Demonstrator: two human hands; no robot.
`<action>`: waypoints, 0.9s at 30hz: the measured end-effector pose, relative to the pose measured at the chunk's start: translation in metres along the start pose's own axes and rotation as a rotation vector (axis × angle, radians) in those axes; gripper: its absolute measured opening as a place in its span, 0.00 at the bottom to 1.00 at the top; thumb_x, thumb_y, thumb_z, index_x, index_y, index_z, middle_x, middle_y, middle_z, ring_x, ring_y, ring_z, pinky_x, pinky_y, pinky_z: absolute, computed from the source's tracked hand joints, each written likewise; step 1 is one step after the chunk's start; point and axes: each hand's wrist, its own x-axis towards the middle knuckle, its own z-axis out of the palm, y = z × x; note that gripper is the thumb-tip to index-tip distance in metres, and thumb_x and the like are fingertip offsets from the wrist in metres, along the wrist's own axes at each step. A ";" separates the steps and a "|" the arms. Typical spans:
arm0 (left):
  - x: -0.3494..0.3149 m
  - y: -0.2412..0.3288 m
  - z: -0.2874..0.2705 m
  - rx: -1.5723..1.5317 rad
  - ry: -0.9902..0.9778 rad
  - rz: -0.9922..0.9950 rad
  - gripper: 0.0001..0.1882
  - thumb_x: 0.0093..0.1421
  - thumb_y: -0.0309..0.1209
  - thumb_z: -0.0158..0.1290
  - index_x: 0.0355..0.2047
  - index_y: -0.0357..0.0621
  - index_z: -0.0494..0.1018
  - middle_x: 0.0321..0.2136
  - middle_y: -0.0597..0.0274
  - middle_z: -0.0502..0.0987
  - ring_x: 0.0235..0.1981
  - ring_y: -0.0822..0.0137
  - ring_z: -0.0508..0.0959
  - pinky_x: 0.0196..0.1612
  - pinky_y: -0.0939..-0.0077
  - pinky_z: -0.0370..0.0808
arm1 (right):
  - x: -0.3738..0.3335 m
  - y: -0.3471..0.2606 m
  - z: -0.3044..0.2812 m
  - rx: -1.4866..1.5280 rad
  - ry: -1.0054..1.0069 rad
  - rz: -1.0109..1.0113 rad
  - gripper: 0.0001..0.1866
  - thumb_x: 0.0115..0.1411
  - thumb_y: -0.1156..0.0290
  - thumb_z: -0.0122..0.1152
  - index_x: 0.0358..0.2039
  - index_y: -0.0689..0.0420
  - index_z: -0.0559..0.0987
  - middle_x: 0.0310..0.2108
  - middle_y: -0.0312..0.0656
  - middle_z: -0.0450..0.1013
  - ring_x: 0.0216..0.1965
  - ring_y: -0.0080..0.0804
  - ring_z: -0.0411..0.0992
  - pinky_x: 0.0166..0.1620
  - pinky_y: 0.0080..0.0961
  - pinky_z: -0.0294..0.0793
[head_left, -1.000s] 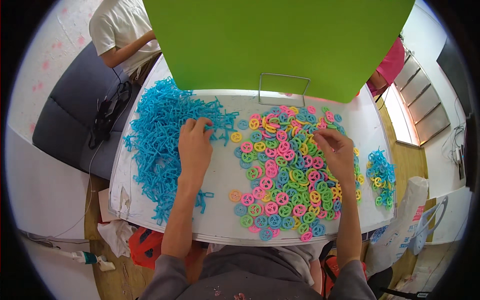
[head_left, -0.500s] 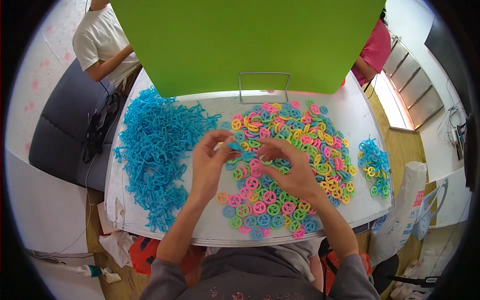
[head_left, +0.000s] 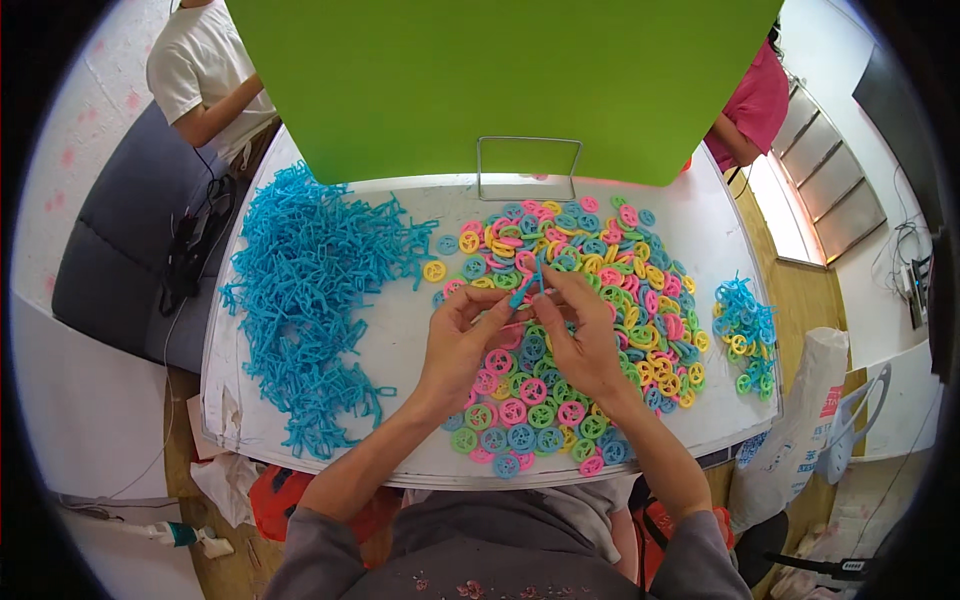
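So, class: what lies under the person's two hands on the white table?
Under the left hand and right hand lies the pile of coloured plastic wheels, on the white table. The wheels directly beneath the palms are covered.

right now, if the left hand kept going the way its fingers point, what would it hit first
Probably the right hand: the left hand points up and right at the small blue piece both pinch, with the pile of coloured rings beyond.

My left hand and right hand are bare, with grey sleeves pushed up near my elbows, nothing fancy.
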 end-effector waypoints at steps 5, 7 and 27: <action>-0.004 -0.009 0.007 0.115 -0.019 0.060 0.10 0.62 0.25 0.50 0.43 0.36 0.68 0.41 0.59 0.73 0.39 0.68 0.77 0.40 0.78 0.78 | -0.002 0.003 0.000 0.261 -0.018 0.241 0.15 0.60 0.77 0.55 0.48 0.62 0.72 0.36 0.40 0.74 0.36 0.22 0.73 0.39 0.19 0.73; -0.004 -0.004 0.005 0.197 -0.044 0.117 0.10 0.62 0.25 0.49 0.43 0.37 0.68 0.41 0.59 0.73 0.37 0.70 0.77 0.39 0.78 0.77 | 0.003 -0.003 -0.003 0.249 -0.005 0.301 0.12 0.59 0.74 0.57 0.44 0.61 0.75 0.34 0.41 0.76 0.35 0.22 0.74 0.39 0.19 0.73; 0.017 0.037 -0.046 1.070 0.201 0.223 0.08 0.52 0.22 0.58 0.33 0.36 0.73 0.28 0.58 0.76 0.29 0.71 0.78 0.26 0.78 0.73 | 0.010 0.003 -0.024 0.364 -0.073 0.334 0.12 0.60 0.73 0.57 0.44 0.64 0.75 0.32 0.37 0.74 0.32 0.20 0.72 0.38 0.18 0.73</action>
